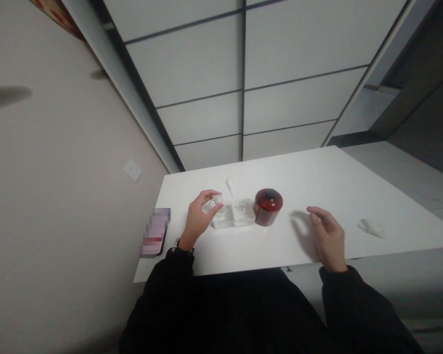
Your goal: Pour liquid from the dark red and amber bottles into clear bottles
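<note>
On my feed, the left hand (200,216) pinched a small clear piece (217,198) over the left half of the table (302,172).
I saw thumb and fingertips closed on it, just above the left end of a clear two-part container (244,214), between the near and far edges. The right hand (328,240), fingers loosely curved and thumb parted, held nothing above the near edge; a red-brown bottle (268,209) stood upright beside the container.

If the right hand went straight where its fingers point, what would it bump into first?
Probably the red jar: the right hand points roughly that way across the table, though its height is unclear; it might pass above.
</note>
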`<state>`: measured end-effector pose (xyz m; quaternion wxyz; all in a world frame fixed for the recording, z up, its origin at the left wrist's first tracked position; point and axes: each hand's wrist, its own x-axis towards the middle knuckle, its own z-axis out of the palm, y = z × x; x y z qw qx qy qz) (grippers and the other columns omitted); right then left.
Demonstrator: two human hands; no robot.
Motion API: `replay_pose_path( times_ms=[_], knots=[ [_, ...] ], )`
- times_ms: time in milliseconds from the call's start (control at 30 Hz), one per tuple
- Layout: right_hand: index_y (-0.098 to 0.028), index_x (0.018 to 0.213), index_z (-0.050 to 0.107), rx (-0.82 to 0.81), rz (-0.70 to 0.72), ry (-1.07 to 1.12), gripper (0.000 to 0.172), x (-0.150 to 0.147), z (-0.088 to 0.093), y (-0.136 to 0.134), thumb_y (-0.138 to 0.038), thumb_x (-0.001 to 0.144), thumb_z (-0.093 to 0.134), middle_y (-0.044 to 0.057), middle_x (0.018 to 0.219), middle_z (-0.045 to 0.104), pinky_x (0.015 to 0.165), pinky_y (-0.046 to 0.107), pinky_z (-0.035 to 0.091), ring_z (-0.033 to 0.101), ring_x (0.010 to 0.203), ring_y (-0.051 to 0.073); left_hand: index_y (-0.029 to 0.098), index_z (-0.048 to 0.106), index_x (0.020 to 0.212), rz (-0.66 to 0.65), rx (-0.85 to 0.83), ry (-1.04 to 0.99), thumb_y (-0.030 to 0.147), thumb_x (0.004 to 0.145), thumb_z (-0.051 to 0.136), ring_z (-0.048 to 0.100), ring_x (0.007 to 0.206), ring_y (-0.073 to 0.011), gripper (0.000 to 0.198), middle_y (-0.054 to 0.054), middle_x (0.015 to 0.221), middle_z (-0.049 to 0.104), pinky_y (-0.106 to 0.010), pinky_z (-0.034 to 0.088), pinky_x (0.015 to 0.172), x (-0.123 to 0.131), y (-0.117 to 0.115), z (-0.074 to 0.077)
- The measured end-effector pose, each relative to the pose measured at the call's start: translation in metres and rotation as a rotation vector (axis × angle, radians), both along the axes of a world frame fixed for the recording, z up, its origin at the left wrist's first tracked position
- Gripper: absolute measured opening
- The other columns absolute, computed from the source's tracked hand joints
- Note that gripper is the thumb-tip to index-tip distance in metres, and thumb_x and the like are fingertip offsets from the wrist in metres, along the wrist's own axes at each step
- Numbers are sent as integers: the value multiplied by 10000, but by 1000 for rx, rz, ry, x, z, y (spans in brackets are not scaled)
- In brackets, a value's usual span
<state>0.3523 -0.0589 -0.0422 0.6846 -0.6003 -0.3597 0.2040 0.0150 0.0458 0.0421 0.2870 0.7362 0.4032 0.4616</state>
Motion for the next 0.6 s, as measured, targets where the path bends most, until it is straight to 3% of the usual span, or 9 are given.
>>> replay_pose_path(
  times_ms=[100,267,333,467,600],
  knots=[
    [-249,974,764,3,2,-12,333,0,0,0,-555,843,788,84,1094,756,1103,539,498,674,1152,303,254,677,1122,-97,-55,98,339,921,784,712,1159,-251,243,-54,1155,748,-448,535,1127,-1,-1,-7],
    [-253,964,766,12,11,-21,319,1,-4,1,-550,851,790,71,1086,749,1084,514,503,670,1144,292,218,672,1088,-99,-70,71,332,914,779,679,1149,-258,234,-69,1141,706,-432,530,1088,-2,-1,-15],
    [-254,957,767,17,15,-23,313,2,-5,1,-548,852,792,69,1080,747,1077,509,505,670,1141,290,220,662,1163,-142,-83,65,299,939,737,669,1192,-259,249,-80,1203,700,-435,506,1116,-4,-1,-17],
    [-255,970,768,20,20,-34,313,2,-4,0,-547,858,791,70,1081,749,1068,508,503,670,1133,287,244,520,1450,-231,-126,49,274,983,666,626,1304,-269,490,-114,1348,661,-471,426,1198,-8,-4,-23],
    [-252,977,771,17,25,-40,317,2,-4,0,-546,858,792,73,1090,747,1064,506,494,666,1136,287,255,440,1527,-171,-147,-12,343,926,771,613,1325,-287,691,-98,1295,635,-502,387,1230,-8,-4,-30]
  ],
)
